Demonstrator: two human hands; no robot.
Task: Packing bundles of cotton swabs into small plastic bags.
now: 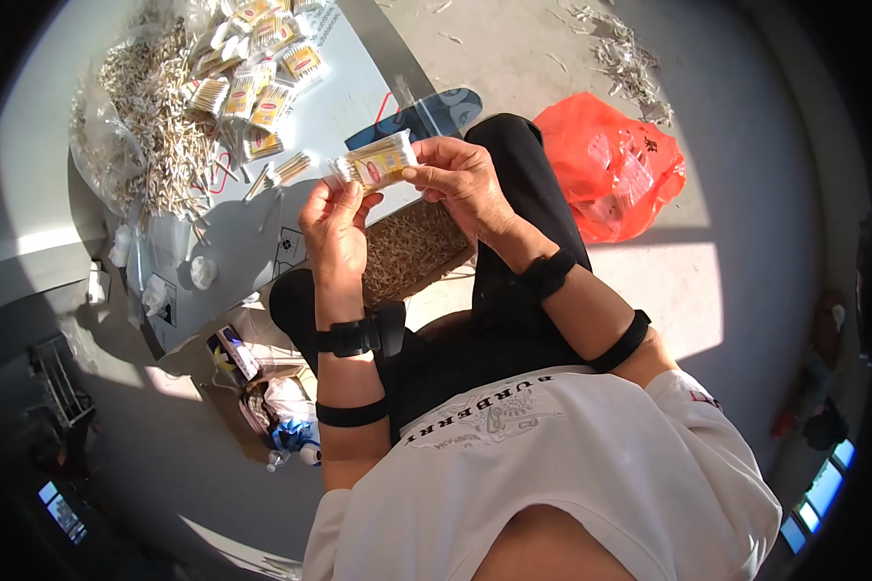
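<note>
A clear swab packet (376, 163) is grasped at opposite ends by the left hand (336, 232) and right hand (468, 189), near the grey table (344, 87).

A small, makeshift packing workshop, by all appearances: loose cotton swabs (155, 107) lie heaped in clear plastic (87, 165) on a grey desk (334, 82), filled clear packets (266, 102) cluster alongside, and more small sticks (402, 257) are massed just below the desk's edge. On the plain, hard floor (683, 300), sunlit in patches, a red plastic bag (606, 165) sits near a scattered pile of pale scraps (625, 58).
</note>
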